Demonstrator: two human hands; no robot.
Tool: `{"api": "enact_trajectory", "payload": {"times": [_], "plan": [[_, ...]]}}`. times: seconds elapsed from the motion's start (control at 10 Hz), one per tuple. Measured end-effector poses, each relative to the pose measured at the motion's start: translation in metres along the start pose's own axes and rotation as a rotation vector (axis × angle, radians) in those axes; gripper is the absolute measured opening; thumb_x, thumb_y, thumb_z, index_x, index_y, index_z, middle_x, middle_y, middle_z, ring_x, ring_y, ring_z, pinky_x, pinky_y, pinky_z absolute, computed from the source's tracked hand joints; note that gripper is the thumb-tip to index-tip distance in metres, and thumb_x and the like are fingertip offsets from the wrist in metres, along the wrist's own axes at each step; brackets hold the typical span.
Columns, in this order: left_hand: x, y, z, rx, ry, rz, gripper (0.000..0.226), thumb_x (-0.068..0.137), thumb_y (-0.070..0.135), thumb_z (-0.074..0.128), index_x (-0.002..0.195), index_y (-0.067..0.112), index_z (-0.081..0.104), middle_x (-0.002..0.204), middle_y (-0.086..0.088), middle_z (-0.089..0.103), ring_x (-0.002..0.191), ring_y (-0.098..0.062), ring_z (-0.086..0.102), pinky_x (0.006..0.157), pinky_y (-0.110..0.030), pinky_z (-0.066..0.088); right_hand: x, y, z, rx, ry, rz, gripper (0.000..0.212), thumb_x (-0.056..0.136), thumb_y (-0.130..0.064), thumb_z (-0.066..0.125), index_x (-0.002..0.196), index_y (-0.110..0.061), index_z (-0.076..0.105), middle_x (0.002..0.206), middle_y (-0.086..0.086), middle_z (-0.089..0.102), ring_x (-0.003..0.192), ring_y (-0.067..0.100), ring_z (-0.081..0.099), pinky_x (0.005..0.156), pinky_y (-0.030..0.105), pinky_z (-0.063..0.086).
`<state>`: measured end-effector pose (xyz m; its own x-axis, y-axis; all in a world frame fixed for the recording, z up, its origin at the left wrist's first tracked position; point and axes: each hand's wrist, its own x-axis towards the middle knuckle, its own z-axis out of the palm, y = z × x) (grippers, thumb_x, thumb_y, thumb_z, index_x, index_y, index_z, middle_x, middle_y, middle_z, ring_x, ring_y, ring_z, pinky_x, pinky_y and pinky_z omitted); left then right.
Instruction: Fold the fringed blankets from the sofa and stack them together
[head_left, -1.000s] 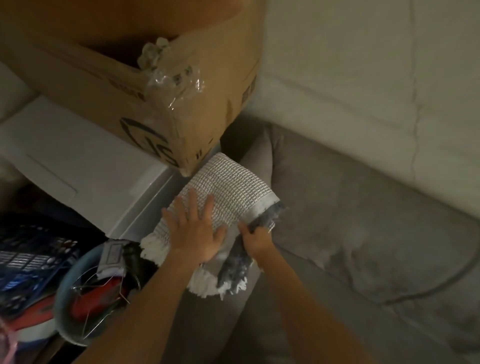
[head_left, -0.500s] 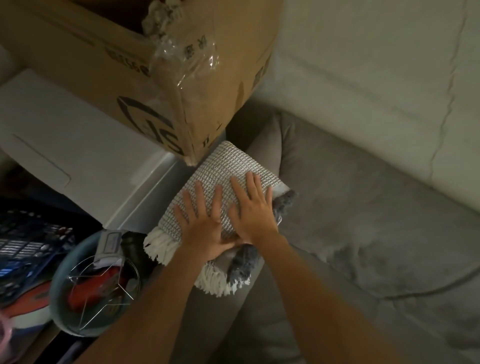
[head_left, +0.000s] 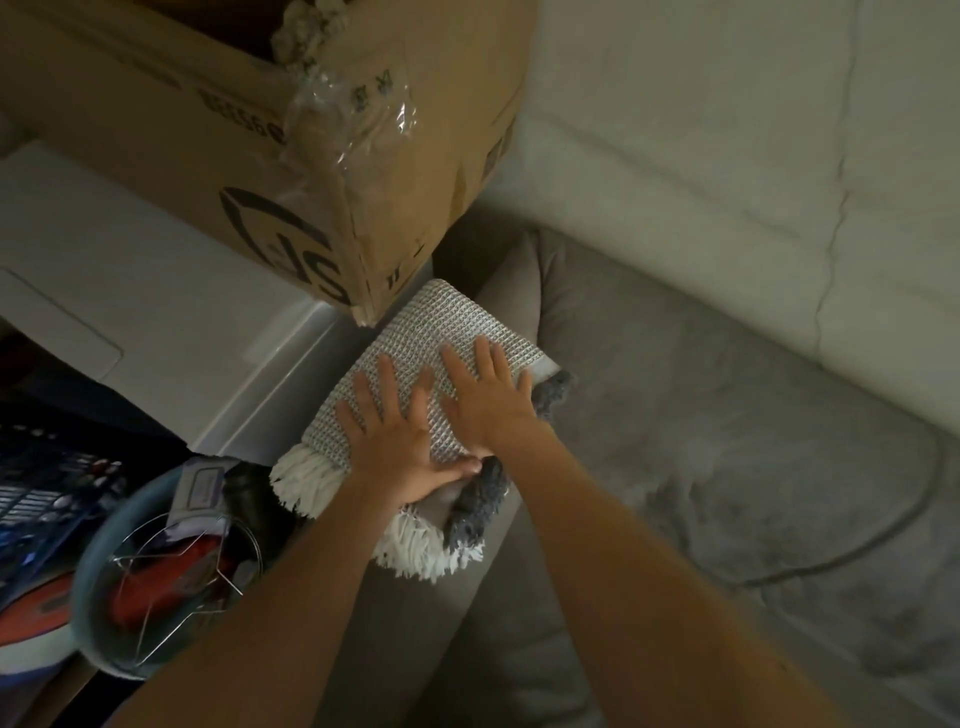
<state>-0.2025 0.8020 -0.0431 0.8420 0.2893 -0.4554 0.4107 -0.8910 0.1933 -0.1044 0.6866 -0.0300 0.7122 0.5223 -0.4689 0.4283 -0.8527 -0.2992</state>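
Both grips were wide: left hand (head_left: 395, 447) and right hand (head_left: 488, 400) pressed the white blanket (head_left: 447, 322) flat on the grey blanket (head_left: 475, 506), frame centre. The right hand had let go the grey fringe; the stack seemed finished.

Large "S" logo on cardboard box (head_left: 156, 130)

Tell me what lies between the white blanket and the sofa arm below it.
A grey blanket: its dark fringe pokes out from under the white blanket onto the sofa arm, in the head view.
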Motion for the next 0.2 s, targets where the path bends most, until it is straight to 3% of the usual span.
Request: {"api": "enact_trajectory", "payload": {"times": [0.1, 0.2], "plan": [[-0.013, 0.013, -0.016, -0.085, -0.004, -0.028, 0.118, 0.074, 0.090, 0.061, 0.159, 0.037, 0.000, 0.169, -0.013, -0.033, 0.155, -0.054, -0.023, 0.121, -0.071, -0.006, -0.031, -0.004, -0.024, 0.071, 0.129, -0.015, 0.058, 0.097, -0.014, 0.052, 0.154, -0.023, 0.040, 0.158, 0.016, 0.038, 0.148, 0.039, 0.033, 0.113, 0.060, 0.039], [-0.026, 0.032, -0.023, -0.324, 0.206, 0.033, 0.044, 0.098, 0.045, 0.068, 0.136, 0.026, 0.054, 0.170, -0.018, 0.024, 0.157, -0.048, 0.018, 0.127, -0.068, 0.013, -0.057, -0.002, -0.038, 0.245, 0.262, 0.034, 0.033, 0.096, -0.015, 0.051, 0.124, -0.011, 0.067, 0.121, 0.014, 0.067, 0.111, 0.035, 0.064, 0.088, 0.047, 0.057]]}}
